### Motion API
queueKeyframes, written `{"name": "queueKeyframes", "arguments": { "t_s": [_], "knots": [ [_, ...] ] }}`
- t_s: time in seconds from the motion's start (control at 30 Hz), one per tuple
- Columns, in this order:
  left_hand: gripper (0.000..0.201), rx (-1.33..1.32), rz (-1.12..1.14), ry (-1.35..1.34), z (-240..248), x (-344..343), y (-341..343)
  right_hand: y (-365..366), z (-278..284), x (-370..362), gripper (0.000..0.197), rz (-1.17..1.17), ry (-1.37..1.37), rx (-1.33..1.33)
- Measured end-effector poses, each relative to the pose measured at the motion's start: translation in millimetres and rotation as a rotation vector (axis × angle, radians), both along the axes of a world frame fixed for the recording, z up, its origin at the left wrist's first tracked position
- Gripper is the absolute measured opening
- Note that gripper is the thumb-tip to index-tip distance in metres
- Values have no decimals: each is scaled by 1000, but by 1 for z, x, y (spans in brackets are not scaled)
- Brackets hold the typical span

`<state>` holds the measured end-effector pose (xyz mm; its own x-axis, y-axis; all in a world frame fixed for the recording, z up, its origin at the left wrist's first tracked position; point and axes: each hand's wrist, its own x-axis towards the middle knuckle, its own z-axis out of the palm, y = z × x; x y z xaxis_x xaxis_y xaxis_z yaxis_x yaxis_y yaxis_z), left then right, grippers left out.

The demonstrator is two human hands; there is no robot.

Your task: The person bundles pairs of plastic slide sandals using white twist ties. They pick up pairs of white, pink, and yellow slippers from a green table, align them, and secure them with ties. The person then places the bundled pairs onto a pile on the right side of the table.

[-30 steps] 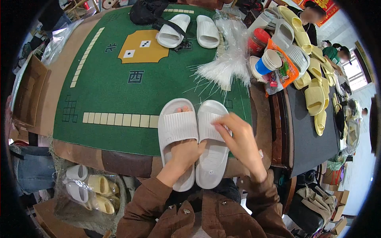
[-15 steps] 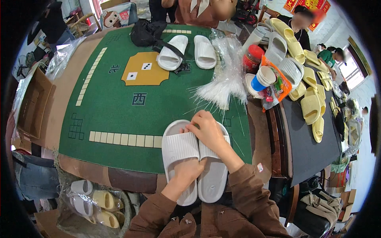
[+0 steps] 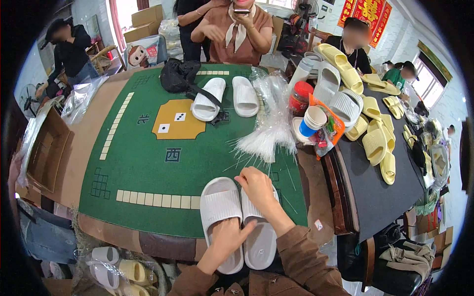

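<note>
A pair of light grey slippers [image 3: 220, 202] with ribbed straps lies side by side at the table's near edge, toes away from me. My left hand [image 3: 228, 240] reaches into the left slipper from the heel side; its fingers are hidden under the strap and its thumb points out to the right. My right hand [image 3: 257, 187] lies over the right slipper's strap, fingers curled down at the gap between the two toes. What its fingertips hold, if anything, is hidden. Beyond the hands lies a bundle of thin clear plastic strands [image 3: 266, 140], probably ties.
Another grey-white slipper pair [image 3: 244, 98] and a black bag [image 3: 180, 76] lie farther off on the green mat [image 3: 148, 172]. A red-lidded jar [image 3: 301, 98], paper cups [image 3: 313, 120] and yellow slippers [image 3: 375, 143] stand at right. A cardboard box [image 3: 47, 148] is at left. People are beyond the table.
The view has tilted up, so the table sits lower and more of the people shows. My left hand's thumb has lifted away from the strap; my right hand stays at the toes.
</note>
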<state>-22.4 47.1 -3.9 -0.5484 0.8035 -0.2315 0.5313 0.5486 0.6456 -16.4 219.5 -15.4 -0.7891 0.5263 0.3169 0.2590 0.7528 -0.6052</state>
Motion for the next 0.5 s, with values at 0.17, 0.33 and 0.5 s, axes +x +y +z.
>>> {"name": "queueKeyframes", "arguments": {
  "t_s": [0.17,0.33,0.5],
  "knots": [
    [36,419,-78,331,34,16,-43,16,-12,6,22,59,135,-111],
    [24,470,91,189,60,-26,-12,14,-4,3,23,12,246,-132],
    [17,507,80,309,8,-61,49,12,0,0,21,170,424,-186]
  ]
}}
